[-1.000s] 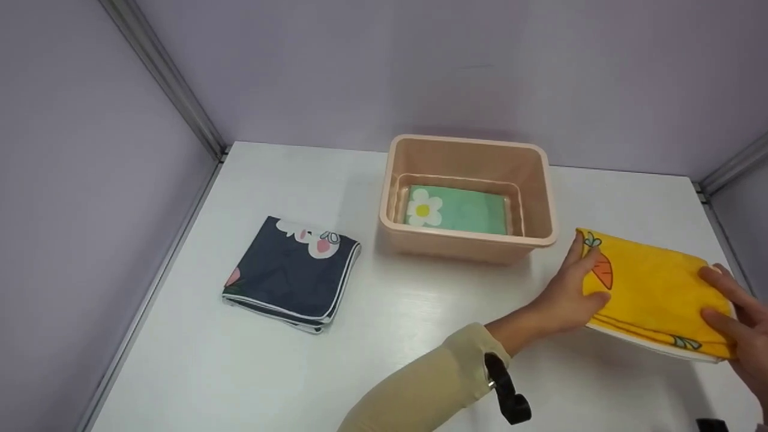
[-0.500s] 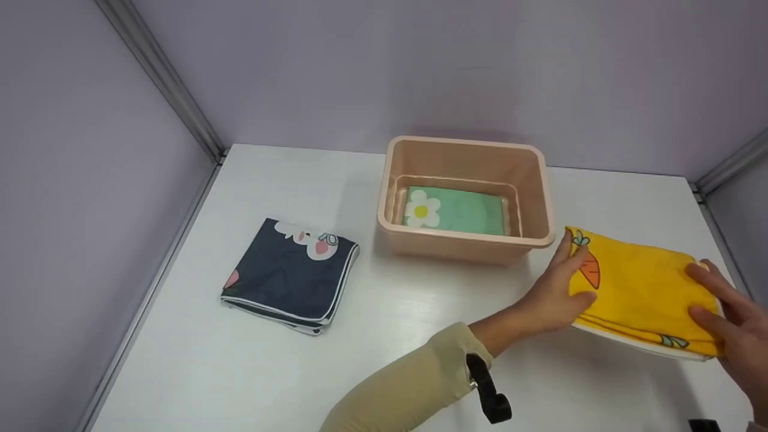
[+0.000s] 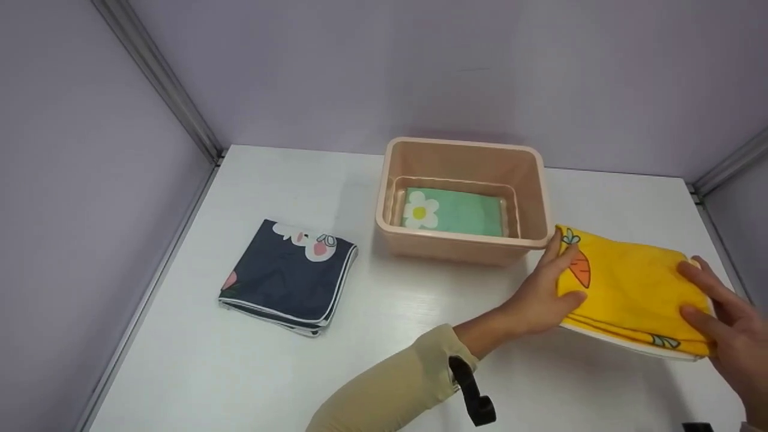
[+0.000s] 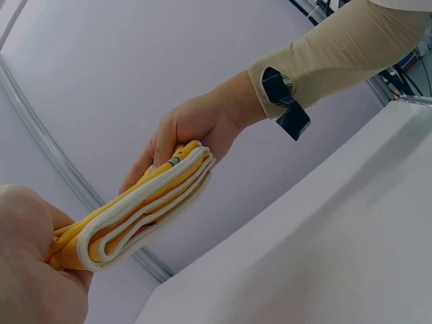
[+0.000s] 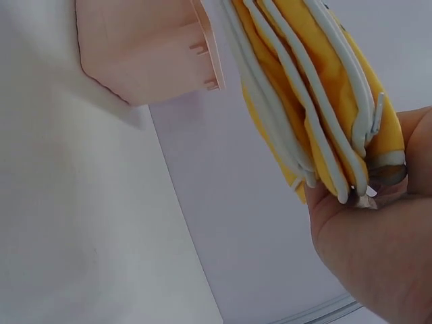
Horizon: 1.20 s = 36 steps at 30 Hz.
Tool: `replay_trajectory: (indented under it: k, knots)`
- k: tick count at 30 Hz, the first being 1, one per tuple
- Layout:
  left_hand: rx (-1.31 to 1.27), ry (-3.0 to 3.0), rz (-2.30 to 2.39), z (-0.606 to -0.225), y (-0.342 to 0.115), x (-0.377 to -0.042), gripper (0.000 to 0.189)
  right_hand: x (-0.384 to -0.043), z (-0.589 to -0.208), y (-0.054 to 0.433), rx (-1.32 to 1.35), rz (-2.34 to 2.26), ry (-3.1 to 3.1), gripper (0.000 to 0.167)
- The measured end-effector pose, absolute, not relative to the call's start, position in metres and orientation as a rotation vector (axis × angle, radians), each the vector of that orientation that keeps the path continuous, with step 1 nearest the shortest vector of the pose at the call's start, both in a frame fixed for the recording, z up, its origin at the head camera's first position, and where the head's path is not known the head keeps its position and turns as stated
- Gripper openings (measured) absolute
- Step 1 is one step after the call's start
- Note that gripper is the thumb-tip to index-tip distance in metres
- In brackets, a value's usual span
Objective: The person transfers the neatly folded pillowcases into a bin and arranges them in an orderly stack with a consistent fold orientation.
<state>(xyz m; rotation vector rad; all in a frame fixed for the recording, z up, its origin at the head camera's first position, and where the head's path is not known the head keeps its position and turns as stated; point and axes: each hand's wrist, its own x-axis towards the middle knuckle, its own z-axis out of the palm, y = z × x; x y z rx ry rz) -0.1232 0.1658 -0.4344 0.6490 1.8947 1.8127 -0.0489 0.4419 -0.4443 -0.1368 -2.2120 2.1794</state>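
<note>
Both hands hold a folded yellow cloth (image 3: 630, 288) with white edging and a carrot print, raised above the table at the right. My left hand (image 3: 540, 300) grips its left end, thumb on top and fingers along the far side. At the opposite end my right hand (image 3: 729, 324) pinches it, with thumb and forefinger over the top. Several stacked layers of the yellow cloth (image 4: 142, 202) show edge-on in the left wrist view. Its left corner overlaps the right front corner of the pink plastic bin (image 3: 456, 246) in the head view.
A folded green cloth (image 3: 468, 213) with a white flower lies flat on the bin's floor. To the left, a folded navy cloth (image 3: 288, 276) with white edging rests on the white table (image 3: 384, 360). Pale walls (image 3: 456, 72) enclose the back and sides.
Both hands have carried the yellow cloth a short way left, closer to the bin. Their hold looks the same. The navy and green cloths stay where they were.
</note>
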Motion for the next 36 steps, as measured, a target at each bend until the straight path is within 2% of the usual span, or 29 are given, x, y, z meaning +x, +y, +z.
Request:
replay_trajectory:
  k: [21,36]
  knots:
    - [0.709,1.855,1.892,-0.43,0.137,-0.122,0.073,-0.047,-0.437,0.419,0.074,2.169,-2.216,0.059]
    - [0.665,1.844,1.93,-0.441,0.104,-0.116,0.074,-0.049,-0.439,0.391,0.18,2.205,-2.222,0.058]
